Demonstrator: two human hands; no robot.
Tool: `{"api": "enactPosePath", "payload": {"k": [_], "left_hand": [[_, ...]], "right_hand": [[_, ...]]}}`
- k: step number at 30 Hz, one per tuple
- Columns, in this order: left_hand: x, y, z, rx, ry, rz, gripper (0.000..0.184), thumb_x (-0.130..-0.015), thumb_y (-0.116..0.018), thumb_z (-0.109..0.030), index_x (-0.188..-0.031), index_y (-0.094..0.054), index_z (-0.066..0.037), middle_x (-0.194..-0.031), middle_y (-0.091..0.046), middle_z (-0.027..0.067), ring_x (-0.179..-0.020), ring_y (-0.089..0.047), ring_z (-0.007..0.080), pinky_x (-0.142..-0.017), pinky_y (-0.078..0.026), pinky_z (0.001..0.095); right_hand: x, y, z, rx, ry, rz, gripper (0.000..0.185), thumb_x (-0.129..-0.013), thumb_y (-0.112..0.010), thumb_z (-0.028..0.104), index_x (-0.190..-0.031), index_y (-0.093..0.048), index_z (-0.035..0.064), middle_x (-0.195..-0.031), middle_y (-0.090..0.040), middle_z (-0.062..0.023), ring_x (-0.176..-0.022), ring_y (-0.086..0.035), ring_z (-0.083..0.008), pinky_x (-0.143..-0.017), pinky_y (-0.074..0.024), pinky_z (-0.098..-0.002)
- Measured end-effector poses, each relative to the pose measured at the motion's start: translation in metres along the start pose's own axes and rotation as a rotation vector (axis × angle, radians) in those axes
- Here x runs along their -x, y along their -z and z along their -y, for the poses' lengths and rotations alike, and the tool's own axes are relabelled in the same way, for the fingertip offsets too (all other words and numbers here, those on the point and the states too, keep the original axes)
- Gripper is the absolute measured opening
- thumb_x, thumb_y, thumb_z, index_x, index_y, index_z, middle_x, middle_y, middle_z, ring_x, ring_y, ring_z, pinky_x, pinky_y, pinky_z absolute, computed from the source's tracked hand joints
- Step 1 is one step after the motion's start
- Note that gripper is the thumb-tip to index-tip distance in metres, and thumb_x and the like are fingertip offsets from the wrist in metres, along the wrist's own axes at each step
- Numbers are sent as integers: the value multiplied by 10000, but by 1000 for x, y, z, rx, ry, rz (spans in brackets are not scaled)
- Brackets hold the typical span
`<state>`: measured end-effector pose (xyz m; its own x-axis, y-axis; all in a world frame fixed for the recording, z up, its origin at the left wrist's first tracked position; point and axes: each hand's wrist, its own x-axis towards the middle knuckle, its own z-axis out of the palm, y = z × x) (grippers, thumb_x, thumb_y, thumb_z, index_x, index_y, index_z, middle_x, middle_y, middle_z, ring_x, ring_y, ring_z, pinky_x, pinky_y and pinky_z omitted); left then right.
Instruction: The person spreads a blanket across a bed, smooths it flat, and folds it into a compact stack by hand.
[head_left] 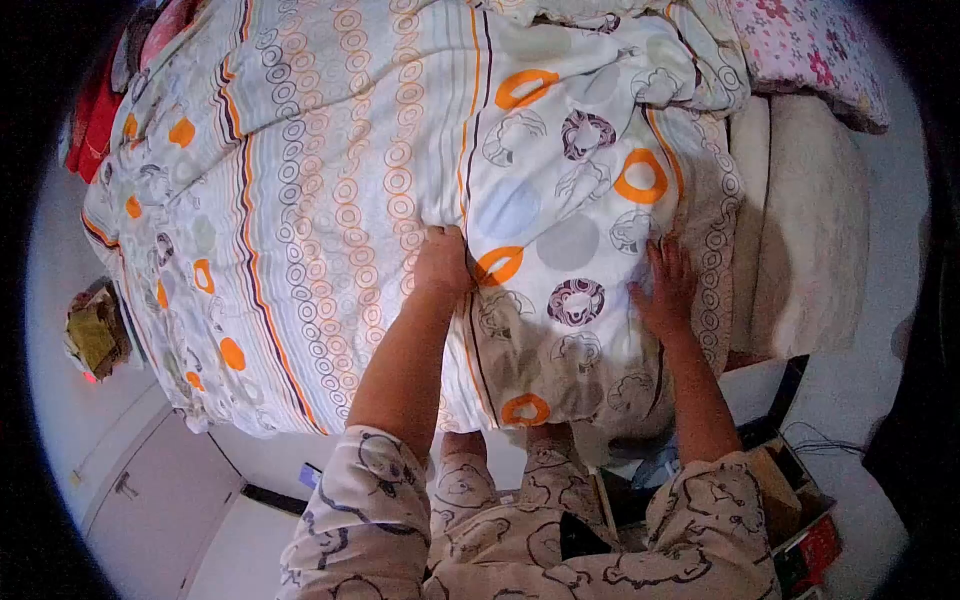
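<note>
A white quilt (350, 190) with orange, grey and dark ring patterns and stripes is spread over the bed. My left hand (442, 262) presses on it near a dark and orange stripe, its fingers curled in against the fabric; a fold rises beside them. To the right, my right hand (668, 285) lies on the quilt with its fingers spread, close to the quilt's right part. The quilt's lower edge hangs down in front of my legs.
A pink floral pillow (810, 50) lies at the top right, above a beige mattress cover (810, 230). Red fabric (97, 125) is at the upper left. A door (150, 500) stands lower left. An open box (780, 490) and cables (825, 440) are lower right.
</note>
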<state>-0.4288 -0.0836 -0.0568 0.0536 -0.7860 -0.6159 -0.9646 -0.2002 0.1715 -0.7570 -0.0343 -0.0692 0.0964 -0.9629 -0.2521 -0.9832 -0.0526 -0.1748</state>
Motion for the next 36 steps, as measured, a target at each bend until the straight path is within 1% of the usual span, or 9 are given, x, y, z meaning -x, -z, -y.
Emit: {"api": "enactPosePath", "payload": {"k": [10, 13, 15, 17, 25, 28, 30, 34, 36], "left_hand": [[19, -4, -4, 106, 24, -132, 371, -697, -641, -139, -1008, -480, -18, -1061, -488, 178, -982, -525, 331, -799, -464, 402], [42, -20, -2, 281, -30, -281, 288, -730, -591, -128, -974, -481, -24, -1031, -482, 173, -934, -529, 327, -773, -458, 406], [63, -52, 13, 322, -260, -428, 330, -750, -569, -128, -1053, -484, -31, -1070, -466, 188, -946, -507, 344, -822, -432, 416], [104, -77, 36, 315, -457, -561, 502, -700, -645, -145, -1155, -456, -49, -1198, -406, 219, -1033, -456, 375, -891, -389, 428], [229, -132, 114, 63, -502, -117, 632, -691, -658, -278, -1248, -409, -112, -1332, -319, 166, -1256, -275, 346, -1001, -211, 542], [237, -149, 120, 86, -532, -287, 691, -673, -665, -285, -1277, -379, -106, -1318, -343, 144, -1255, -286, 327, -1004, -212, 540], [239, -155, 125, 8, -741, -198, 690, -677, -648, -280, -1279, -369, -92, -1310, -355, 136, -1247, -301, 310, -1001, -227, 533], [235, -162, 126, -112, -691, -109, 620, -698, -617, -248, -1254, -396, -85, -1295, -369, 128, -1218, -334, 301, -983, -263, 518], [232, -169, 125, -186, -690, -300, 531, -731, -574, -217, -1227, -427, -96, -1255, -401, 108, -1192, -360, 284, -960, -291, 517]], "right_hand": [[213, -51, 99, -56, 131, -88, 540, -693, -621, 96, -1196, -427, 74, -1268, -357, -173, -1204, -310, -377, -974, -238, -555], [243, -50, 126, -279, -87, 11, 483, -695, -645, 126, -1135, -455, 67, -1199, -424, -176, -1141, -393, -355, -928, -323, -477], [248, -67, 141, -623, -552, 159, 424, -712, -661, 204, -1053, -468, 41, -1103, -486, -181, -1050, -467, -340, -836, -397, -411], [237, -71, 163, -544, -584, 135, 428, -715, -669, 252, -1019, -465, 28, -1050, -506, -186, -996, -496, -348, -794, -417, -407], [231, -90, 169, -350, -656, 136, 459, -766, -624, 357, -963, -454, -21, -823, -571, -230, -782, -565, -419, -704, -446, -471], [220, -76, 168, -302, -572, 151, 341, -815, -565, 295, -928, -473, -13, -788, -587, -212, -731, -601, -346, -648, -472, -425], [201, -55, 179, -922, -1003, 121, 250, -831, -533, 222, -930, -497, -5, -795, -596, -181, -698, -624, -244, -564, -477, -348], [187, -54, 180, -1097, -1047, 52, 246, -853, -491, 175, -1032, -521, 8, -790, -589, -85, -697, -586, -140, -566, -456, -264], [180, -39, 197, -1186, -983, 31, 251, -842, -512, 185, -1020, -518, 8, -807, -583, -91, -673, -567, -148, -558, -441, -263]]}}
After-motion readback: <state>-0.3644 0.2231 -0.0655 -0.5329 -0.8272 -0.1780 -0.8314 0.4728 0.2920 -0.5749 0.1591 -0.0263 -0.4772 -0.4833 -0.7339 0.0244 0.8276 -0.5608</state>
